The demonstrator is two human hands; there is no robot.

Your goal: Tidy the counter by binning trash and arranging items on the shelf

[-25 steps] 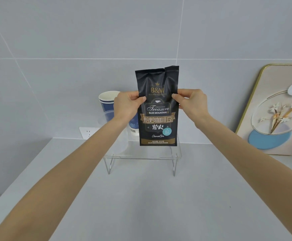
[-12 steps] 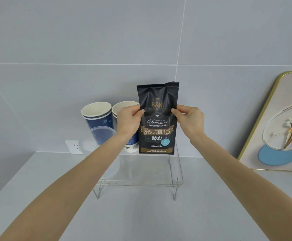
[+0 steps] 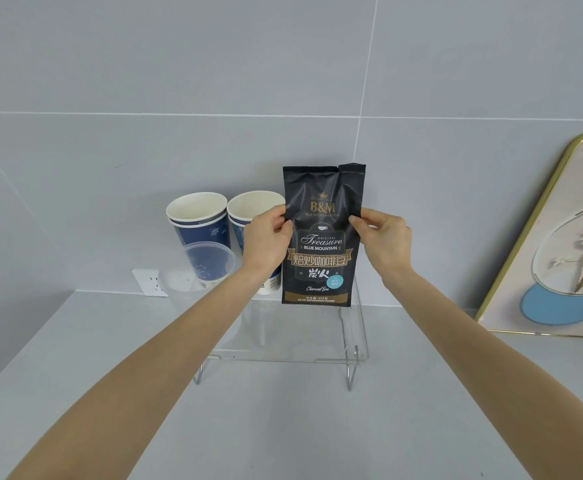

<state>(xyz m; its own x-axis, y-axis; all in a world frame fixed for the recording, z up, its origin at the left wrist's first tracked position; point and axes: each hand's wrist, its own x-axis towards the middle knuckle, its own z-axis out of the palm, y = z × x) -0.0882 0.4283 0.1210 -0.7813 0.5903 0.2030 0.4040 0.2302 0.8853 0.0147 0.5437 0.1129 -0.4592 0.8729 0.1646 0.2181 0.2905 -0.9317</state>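
A black coffee bag (image 3: 322, 237) with gold lettering stands upright on the back right part of a clear acrylic shelf (image 3: 283, 356). My left hand (image 3: 266, 242) pinches its left edge and my right hand (image 3: 385, 237) pinches its right edge. Left of the bag on the shelf stand two stacks of blue paper cups, one at the far left (image 3: 198, 220) and one (image 3: 248, 211) partly hidden behind my left hand. A clear plastic cup (image 3: 208, 263) sits in front of the left stack.
The shelf rests on a grey counter (image 3: 283, 427) against a grey tiled wall. A gold-framed picture (image 3: 560, 244) leans on the wall at the right. A white wall socket (image 3: 149, 281) sits low on the wall at the left.
The bag has come down from in front of the wall onto the shelf, both hands still on it. The view has shifted, so both cup stacks now show.
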